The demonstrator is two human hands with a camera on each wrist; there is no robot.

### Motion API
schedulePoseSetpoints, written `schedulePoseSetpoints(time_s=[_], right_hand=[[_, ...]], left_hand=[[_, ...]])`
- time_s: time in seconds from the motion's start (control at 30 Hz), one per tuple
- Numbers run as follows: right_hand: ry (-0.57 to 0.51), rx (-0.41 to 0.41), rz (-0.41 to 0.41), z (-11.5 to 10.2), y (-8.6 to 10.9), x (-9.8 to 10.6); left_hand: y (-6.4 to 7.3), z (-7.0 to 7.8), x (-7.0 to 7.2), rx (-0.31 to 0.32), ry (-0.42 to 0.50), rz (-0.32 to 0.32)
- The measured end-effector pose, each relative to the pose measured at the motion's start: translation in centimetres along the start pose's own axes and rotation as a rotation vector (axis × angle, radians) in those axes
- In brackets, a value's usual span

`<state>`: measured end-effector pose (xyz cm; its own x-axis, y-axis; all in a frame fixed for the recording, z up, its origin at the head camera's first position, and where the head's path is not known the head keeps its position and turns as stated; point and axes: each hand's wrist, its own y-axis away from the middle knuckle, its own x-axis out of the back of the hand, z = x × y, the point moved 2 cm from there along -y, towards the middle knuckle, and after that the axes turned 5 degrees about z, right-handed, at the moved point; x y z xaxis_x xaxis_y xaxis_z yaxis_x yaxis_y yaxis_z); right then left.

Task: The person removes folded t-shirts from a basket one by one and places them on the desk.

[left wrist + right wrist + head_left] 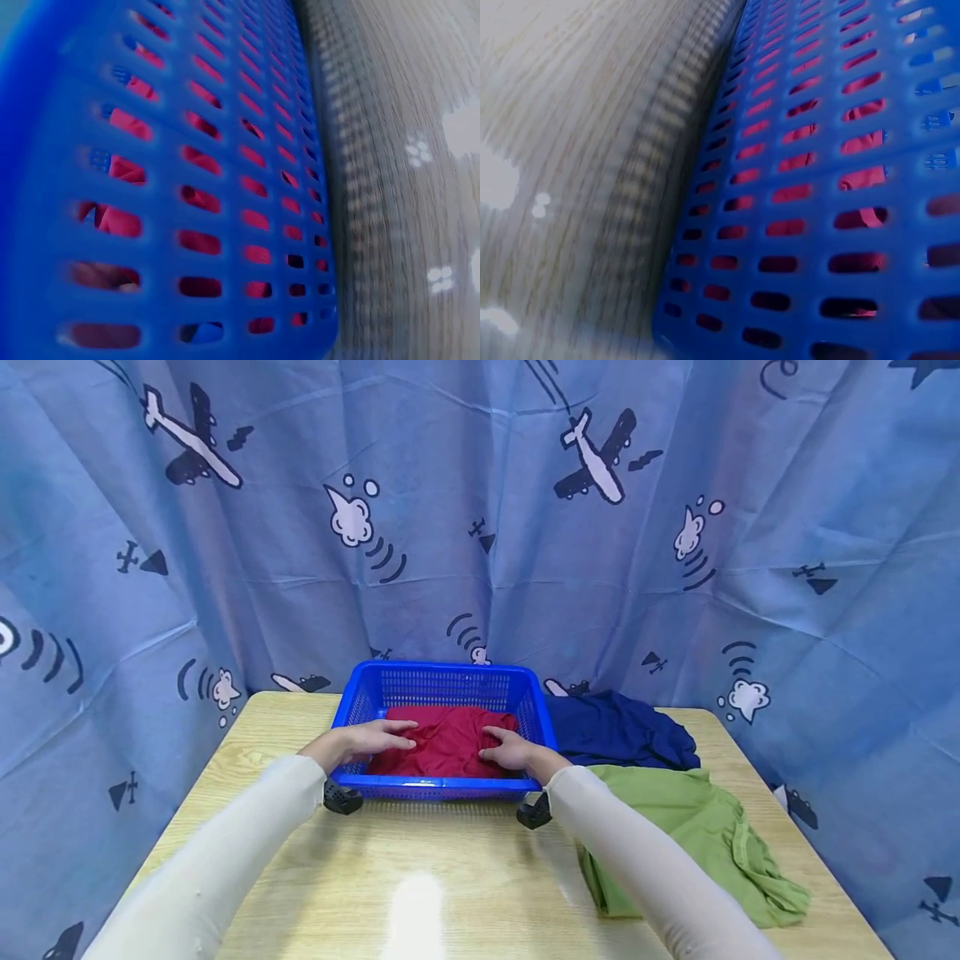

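A red folded cloth (447, 745) lies inside the blue plastic basket (442, 782), its surface wrinkled. Over the basket's left side reaches my left hand (372, 738), fingers extended onto the cloth's left part. From the right side my right hand (512, 750) rests on the cloth's right part, its fingers pointing inward. Both wrist views look at the outside of the basket's slotted wall (169, 139), with red fabric showing through the slots; in the right wrist view the same wall (825, 180) hides the hand.
A dark blue cloth (618, 731) lies right of the basket. Nearer, a green garment (697, 843) spreads over the table's right side, partly under my right sleeve. The wooden table (360, 877) ends at a blue patterned curtain (442, 510).
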<state>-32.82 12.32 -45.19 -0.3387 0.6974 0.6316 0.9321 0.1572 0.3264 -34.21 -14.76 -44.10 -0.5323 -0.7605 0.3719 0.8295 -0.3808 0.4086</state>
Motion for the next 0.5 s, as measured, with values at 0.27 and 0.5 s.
schedulePoseSetpoints(time_s=[0.27,0.5], right_hand=[[0.050,0.020,-0.010,0.12,0.16,-0.11],[0.102,0.041,-0.014,0.09,0.18,-0.24]], left_hand=[[0.11,0.00,-0.37,-0.041,-0.105,-0.030],[0.17,-0.47,-0.28,-0.036,-0.150,0.000]])
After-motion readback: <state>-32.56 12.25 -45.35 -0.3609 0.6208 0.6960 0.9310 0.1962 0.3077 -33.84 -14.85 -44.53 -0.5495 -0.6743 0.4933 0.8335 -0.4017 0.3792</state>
